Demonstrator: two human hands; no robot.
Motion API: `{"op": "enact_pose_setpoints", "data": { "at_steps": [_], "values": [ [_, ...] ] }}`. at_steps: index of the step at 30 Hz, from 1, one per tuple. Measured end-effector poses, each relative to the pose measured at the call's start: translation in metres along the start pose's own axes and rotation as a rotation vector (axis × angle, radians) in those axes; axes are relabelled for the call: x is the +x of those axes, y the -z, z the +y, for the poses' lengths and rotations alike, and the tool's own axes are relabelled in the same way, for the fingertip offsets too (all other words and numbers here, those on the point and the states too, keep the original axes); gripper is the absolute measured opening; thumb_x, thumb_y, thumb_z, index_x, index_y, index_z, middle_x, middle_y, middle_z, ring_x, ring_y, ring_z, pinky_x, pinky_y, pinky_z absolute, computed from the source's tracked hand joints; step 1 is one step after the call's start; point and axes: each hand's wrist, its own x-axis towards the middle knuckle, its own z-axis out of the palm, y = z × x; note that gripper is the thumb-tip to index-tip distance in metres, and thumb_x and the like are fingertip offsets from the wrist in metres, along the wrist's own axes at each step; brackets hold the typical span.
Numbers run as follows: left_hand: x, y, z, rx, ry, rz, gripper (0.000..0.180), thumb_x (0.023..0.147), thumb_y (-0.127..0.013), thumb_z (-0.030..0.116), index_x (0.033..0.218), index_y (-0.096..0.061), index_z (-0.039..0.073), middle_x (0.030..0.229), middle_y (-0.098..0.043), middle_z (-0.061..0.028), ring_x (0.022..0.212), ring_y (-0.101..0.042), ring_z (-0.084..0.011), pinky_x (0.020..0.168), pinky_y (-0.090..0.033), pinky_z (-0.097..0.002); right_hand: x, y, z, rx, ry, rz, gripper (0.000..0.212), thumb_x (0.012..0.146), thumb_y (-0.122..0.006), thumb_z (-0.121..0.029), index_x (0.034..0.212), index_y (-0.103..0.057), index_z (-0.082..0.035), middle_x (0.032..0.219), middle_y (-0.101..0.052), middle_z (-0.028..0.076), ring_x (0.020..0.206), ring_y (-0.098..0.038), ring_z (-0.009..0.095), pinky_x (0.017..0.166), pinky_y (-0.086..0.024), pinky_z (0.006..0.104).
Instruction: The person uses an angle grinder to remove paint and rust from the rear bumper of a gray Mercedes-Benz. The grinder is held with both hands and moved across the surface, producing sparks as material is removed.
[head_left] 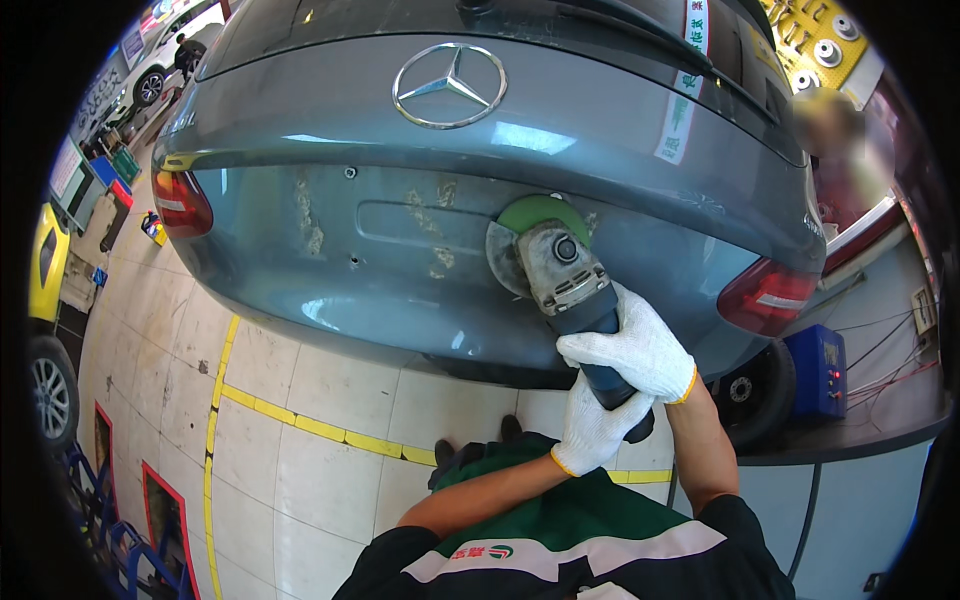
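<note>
While the left hand (598,425) clasps the angle grinder (572,275) at its rear, the right hand (645,345) grips farther forward, near the tailgate (390,222).

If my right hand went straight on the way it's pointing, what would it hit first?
Beyond the angle grinder it grips, your right hand would probably meet the blue-grey tailgate first; depth is unclear.
</note>
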Motion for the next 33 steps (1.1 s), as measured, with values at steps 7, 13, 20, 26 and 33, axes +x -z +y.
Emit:
{"op": "enact_pose_setpoints", "data": {
  "at_steps": [7, 13, 20, 26, 33],
  "values": [
    [-0.001, 0.002, -0.004, 0.007, -0.015, 0.003, 0.054, 0.092, -0.086, 0.021, 0.134, -0.062, -0.002, 0.124, -0.074, -0.0142, 0.115, -0.072, -0.0228, 0.099, -0.055, -0.0388, 0.002, -0.002, 0.002, -0.039, 0.041, 0.009, 0.068, 0.081, -0.090, -0.035, 0.127, -0.064, 0.008, 0.109, -0.074, 0.015, 0.098, -0.069, 0.019, 0.092, -0.057, 0.0352],
    [0.002, 0.003, 0.002, -0.005, 0.012, -0.014, 0.055, 0.092, -0.086, 0.022, 0.135, -0.062, -0.003, 0.124, -0.074, -0.0143, 0.115, -0.072, -0.0235, 0.099, -0.055, -0.0390, -0.003, -0.002, -0.004, 0.055, -0.029, 0.005, 0.065, 0.082, -0.089, -0.033, 0.126, -0.064, 0.008, 0.109, -0.074, 0.015, 0.097, -0.069, 0.018, 0.091, -0.057, 0.0342],
    [0.001, 0.004, 0.003, 0.005, 0.021, -0.027, 0.054, 0.093, -0.084, 0.023, 0.135, -0.061, -0.002, 0.126, -0.073, -0.0149, 0.118, -0.070, -0.0232, 0.100, -0.054, -0.0397, 0.000, -0.003, 0.000, 0.022, -0.010, 0.008, 0.067, 0.082, -0.089, -0.033, 0.128, -0.063, 0.008, 0.109, -0.074, 0.014, 0.095, -0.069, 0.017, 0.091, -0.057, 0.0334],
    [-0.001, 0.002, 0.002, -0.018, -0.025, 0.020, 0.053, 0.093, -0.085, 0.022, 0.134, -0.063, -0.003, 0.124, -0.074, -0.0141, 0.115, -0.071, -0.0233, 0.099, -0.055, -0.0394, 0.000, -0.004, -0.004, 0.023, -0.003, 0.005, 0.066, 0.081, -0.090, -0.032, 0.127, -0.063, 0.007, 0.107, -0.074, 0.013, 0.094, -0.069, 0.017, 0.090, -0.058, 0.0332],
    [0.002, 0.006, 0.003, 0.038, 0.018, -0.012, 0.053, 0.092, -0.086, 0.022, 0.133, -0.063, -0.003, 0.123, -0.074, -0.0134, 0.114, -0.072, -0.0230, 0.099, -0.055, -0.0397, -0.002, -0.006, -0.009, 0.101, -0.037, 0.015, 0.059, 0.082, -0.089, -0.026, 0.125, -0.063, 0.007, 0.105, -0.073, 0.011, 0.091, -0.069, 0.015, 0.085, -0.059, 0.0325]
  ]
}}
